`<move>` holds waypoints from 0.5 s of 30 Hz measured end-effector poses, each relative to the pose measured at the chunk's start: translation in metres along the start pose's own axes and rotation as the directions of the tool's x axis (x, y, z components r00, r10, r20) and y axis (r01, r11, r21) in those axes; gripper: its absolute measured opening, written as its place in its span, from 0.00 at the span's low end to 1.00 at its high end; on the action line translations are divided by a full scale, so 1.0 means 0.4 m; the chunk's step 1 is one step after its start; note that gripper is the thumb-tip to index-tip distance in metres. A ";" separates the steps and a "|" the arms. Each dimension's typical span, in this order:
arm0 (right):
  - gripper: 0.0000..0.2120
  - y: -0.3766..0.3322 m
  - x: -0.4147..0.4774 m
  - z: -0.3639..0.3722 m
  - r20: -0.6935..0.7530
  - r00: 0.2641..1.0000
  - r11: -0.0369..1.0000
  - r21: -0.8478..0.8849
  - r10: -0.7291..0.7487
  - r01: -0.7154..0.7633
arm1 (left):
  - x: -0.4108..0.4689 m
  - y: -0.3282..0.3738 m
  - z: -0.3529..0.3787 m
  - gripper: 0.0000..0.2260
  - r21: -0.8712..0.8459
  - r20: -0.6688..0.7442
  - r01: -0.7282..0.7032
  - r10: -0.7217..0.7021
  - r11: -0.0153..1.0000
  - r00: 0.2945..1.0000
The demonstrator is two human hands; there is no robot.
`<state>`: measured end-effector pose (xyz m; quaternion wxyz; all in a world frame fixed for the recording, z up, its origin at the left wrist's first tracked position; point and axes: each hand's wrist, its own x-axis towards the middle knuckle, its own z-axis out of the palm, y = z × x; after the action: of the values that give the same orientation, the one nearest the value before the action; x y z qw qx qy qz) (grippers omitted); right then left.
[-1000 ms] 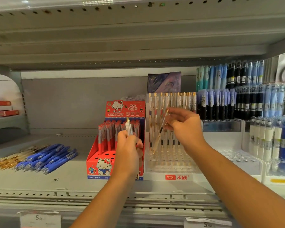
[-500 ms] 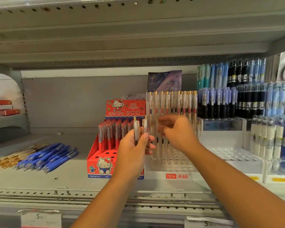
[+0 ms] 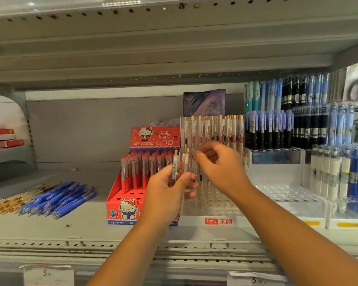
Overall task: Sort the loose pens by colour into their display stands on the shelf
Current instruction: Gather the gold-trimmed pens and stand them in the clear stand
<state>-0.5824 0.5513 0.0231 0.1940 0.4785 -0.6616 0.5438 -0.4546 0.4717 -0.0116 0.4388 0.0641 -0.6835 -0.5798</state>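
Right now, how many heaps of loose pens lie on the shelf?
2: gold-trimmed clear pens at the far left, and blue pens beside them, both left of the red Hello Kitty stand. Others could be hidden from view.

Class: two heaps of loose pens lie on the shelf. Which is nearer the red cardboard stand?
The heap of blue plastic pens; the gold-trimmed clear pens lie farther left.

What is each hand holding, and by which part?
Left hand grips clear gold-clipped pens around their barrels. Right hand curls near their tops; a pinch cannot be told.
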 end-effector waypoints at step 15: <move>0.12 -0.015 0.006 -0.025 0.119 0.978 0.794 0.571 0.173 -0.210 | 0.005 -0.011 -0.004 0.08 0.084 -0.086 -0.045 0.052 0.995 0.995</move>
<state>-0.5812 0.5597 0.0312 -0.0370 0.4615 -0.5149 0.7215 -0.4567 0.4680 -0.0142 0.4795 0.0908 -0.6881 -0.5370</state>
